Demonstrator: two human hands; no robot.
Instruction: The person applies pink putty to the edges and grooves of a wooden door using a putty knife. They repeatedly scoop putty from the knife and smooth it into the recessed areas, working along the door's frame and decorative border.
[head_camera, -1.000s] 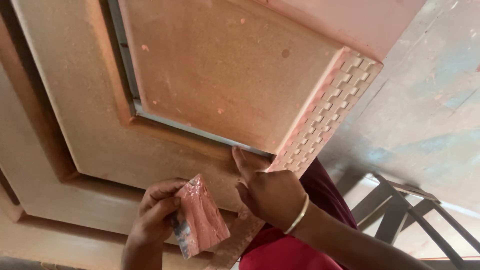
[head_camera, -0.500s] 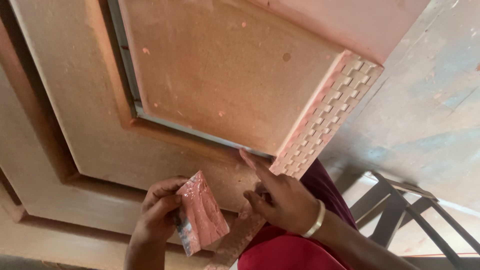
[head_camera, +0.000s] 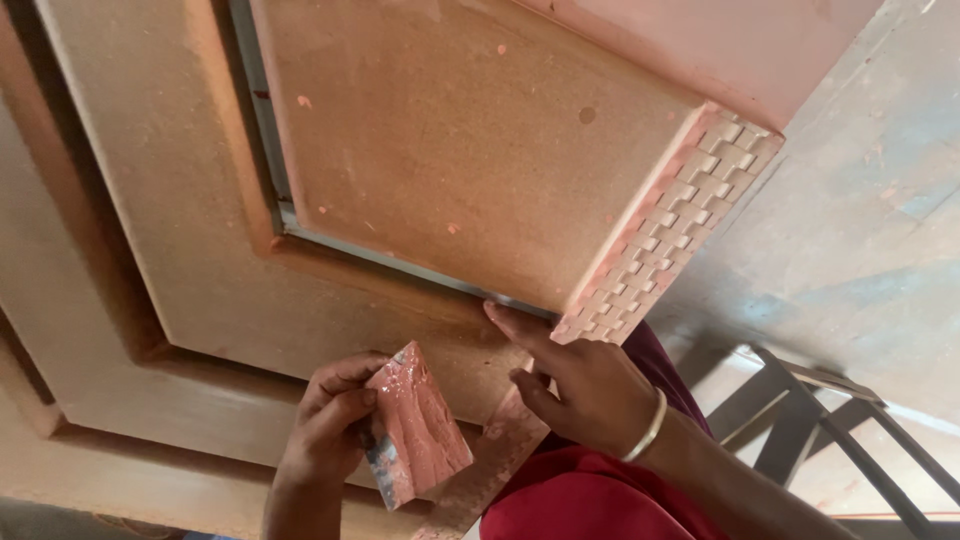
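Gripping pink-smeared scraper (head_camera: 415, 425) in left hand (head_camera: 325, 440), fingers curled round it, just below stepped wooden panel (head_camera: 180, 250). Pressing right hand (head_camera: 590, 385), forefinger stretched, other fingers half curled, holding nothing, against panel's lower edge beside patterned pink corner (head_camera: 665, 235).

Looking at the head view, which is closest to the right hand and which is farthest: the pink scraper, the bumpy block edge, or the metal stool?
From the right hand:
1. Bumpy block edge, right above, at the forefinger.
2. Pink scraper, to its left, held in the left hand.
3. Metal stool, farther off to the right, down on the floor.
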